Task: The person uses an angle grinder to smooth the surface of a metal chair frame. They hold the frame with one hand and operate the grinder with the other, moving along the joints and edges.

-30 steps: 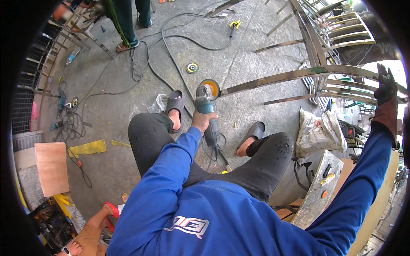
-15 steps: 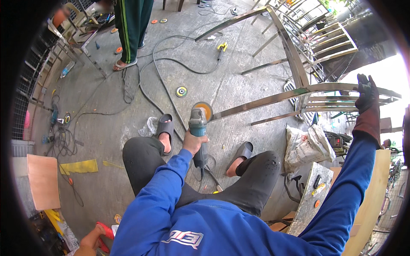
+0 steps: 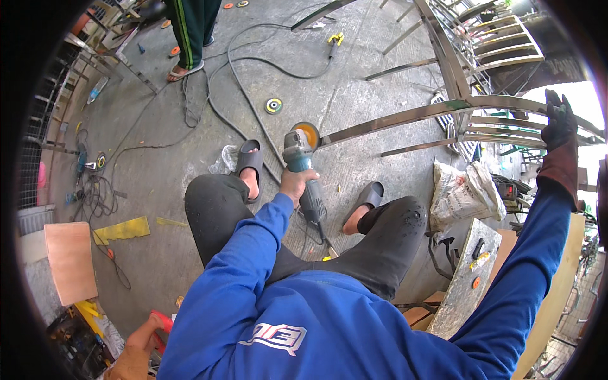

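My bare left hand (image 3: 296,184) is closed round the teal and grey body of an angle grinder (image 3: 296,152). Its orange disc (image 3: 308,135) meets, or almost meets, the near end of a shiny metal leg on a chair-like metal frame (image 3: 396,121). The frame lies tipped over to my front right, with several bars and legs showing. My right hand (image 3: 560,121), in a dark glove with a reddish cuff, lies against the frame's curved bar at the far right. Its fingers point up, stretched out; whether the thumb hooks the bar is hidden.
A cable (image 3: 253,60) winds over the concrete floor near a loose grinding disc (image 3: 273,106) and a yellow-tipped clamp (image 3: 334,44). A white sack (image 3: 465,196) and a board (image 3: 465,278) stand at my right. Another person's legs (image 3: 190,38) are at the far left; another person's arm or leg (image 3: 136,348) shows lower left.
The view has tilted, so most things sit higher in the picture. The grinder has turned slightly, its disc still at the leg's end. My right hand stays at the bar.
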Tool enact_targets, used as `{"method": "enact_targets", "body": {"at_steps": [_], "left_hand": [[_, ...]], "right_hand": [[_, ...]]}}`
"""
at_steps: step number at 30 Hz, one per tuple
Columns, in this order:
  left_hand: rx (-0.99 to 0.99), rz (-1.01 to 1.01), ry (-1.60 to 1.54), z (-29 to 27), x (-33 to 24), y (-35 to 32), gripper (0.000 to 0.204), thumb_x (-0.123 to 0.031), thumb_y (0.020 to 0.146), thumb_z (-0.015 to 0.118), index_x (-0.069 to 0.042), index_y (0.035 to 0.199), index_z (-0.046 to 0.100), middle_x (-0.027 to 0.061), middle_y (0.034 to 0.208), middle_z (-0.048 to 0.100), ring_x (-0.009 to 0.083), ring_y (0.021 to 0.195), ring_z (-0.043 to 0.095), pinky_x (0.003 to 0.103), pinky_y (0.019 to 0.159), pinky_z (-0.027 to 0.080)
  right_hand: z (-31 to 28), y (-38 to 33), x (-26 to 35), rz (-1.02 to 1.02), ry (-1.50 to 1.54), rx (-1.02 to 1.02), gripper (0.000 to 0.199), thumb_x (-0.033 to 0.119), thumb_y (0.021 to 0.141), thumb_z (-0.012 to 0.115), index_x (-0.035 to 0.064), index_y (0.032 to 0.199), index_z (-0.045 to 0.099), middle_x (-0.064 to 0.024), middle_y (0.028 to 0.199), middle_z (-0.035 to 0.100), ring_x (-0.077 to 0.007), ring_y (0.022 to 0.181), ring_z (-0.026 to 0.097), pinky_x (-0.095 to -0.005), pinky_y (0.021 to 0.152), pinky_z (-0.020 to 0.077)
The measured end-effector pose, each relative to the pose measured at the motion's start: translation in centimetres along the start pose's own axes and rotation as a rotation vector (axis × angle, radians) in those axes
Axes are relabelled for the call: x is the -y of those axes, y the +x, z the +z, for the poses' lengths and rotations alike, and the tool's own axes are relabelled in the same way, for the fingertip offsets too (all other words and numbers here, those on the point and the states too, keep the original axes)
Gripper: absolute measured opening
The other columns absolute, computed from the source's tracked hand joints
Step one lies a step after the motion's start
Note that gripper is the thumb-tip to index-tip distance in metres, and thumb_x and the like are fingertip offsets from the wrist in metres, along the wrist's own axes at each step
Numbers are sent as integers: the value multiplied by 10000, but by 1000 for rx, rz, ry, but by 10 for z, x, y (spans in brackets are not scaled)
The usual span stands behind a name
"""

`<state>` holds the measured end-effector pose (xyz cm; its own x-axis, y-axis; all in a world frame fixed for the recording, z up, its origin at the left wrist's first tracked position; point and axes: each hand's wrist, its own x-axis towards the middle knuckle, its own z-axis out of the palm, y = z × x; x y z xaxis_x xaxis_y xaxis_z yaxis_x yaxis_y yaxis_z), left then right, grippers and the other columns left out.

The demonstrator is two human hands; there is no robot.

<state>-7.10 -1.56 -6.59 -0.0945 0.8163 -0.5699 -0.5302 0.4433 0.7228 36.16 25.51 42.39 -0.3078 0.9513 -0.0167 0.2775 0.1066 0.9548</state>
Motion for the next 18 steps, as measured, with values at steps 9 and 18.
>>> {"method": "enact_targets", "body": {"at_steps": [9,18], "left_hand": [[115,329,192,20,-7,4,356,-35,653,830,-39,964,656,34,875,688,170,759,657,341,715,546],[-74,67,29,9,12,-11,397,-61,678,832,-52,1029,647,35,898,667,181,782,656,348,753,547]], "right_hand": [[69,21,-22,-64,-148,12,561,204,1013,252,174,1514,504,-102,1589,483,-240,1470,453,-409,1284,204],[117,37,-30,-44,93,-30,591,126,954,295,125,1506,505,-88,1609,459,-198,1498,410,-380,1294,192]]}}
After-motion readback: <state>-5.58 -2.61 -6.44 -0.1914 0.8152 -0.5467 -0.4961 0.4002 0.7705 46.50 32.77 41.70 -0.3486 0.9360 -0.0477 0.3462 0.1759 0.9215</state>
